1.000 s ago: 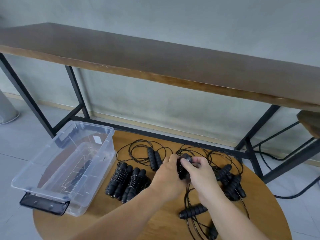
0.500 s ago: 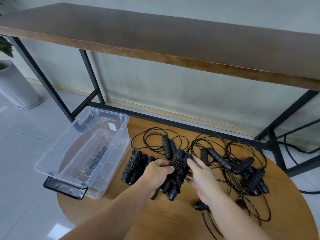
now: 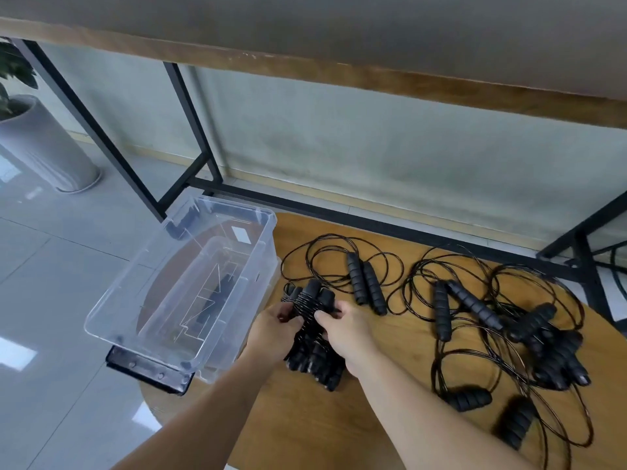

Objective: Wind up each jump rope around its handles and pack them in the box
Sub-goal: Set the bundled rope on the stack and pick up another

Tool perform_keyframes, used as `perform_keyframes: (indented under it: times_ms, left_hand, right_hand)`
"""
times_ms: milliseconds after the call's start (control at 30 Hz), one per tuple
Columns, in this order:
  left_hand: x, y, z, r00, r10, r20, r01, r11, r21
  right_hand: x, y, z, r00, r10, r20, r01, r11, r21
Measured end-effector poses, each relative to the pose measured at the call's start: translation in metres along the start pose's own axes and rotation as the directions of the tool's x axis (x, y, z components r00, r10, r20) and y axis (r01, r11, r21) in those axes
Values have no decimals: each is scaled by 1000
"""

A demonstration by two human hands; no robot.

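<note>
Both the left hand [image 3: 276, 329] and right hand [image 3: 342, 325] grip the wound rope bundles [image 3: 310, 301] on the counter [image 3: 390, 395]; keeping the coils pinched tight, they should lift toward the empty clear box [image 3: 217, 359] at nine o'clock.

A long wooden bench [image 3: 339, 45] on black metal legs [image 3: 193, 130] spans twelve o'clock against a pale green wall [image 3: 373, 147]; grey floor tiles [image 3: 51, 266] and a grey planter [image 3: 44, 147] sit at nine o'clock.

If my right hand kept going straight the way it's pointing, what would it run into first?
The right hand points up and left, its fingers already on the wound bundle that the left hand also grips. Pushing on, it would probably meet the clear box wall next, though depth is hard to judge.
</note>
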State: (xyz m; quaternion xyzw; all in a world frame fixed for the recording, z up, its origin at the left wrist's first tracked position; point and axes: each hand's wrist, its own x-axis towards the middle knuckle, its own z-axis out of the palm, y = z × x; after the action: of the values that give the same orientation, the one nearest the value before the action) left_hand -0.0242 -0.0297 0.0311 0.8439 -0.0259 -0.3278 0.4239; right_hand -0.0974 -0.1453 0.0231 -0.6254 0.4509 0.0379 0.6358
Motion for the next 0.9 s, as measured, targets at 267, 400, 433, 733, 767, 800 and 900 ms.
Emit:
perform_keyframes:
  times_ms: [267, 400, 433, 733, 767, 800, 900]
  left_hand:
    - [33, -23, 9, 999, -28, 19, 25, 985, 171]
    - [37, -27, 9, 1000, -18, -1, 18, 982, 190]
    - [38, -28, 8, 1000, -11, -1, 11, 981, 191]
    - [29, -12, 4, 990, 124, -61, -103, 956, 273]
    - [25, -8, 4, 984, 161, -74, -134, 950, 283]
    - [20, -2, 7, 975, 212, -71, -181, 936, 301]
    - [5, 16, 18, 946, 323, -11, -301, 895, 328]
  right_hand:
    - [33, 14, 16, 997, 74, -39, -78, 989, -126]
    - [37, 16, 17, 995, 84, -45, -89, 986, -144]
    - [38, 15, 17, 995, 91, -45, -97, 983, -155]
    - [32, 12, 14, 990, 101, -96, -108, 992, -72]
    - [30, 10, 13, 990, 90, -110, -96, 994, -57]
    - [27, 9, 8, 988, 74, -137, -78, 997, -22]
    - [10, 2, -3, 983, 27, -184, -16, 998, 64]
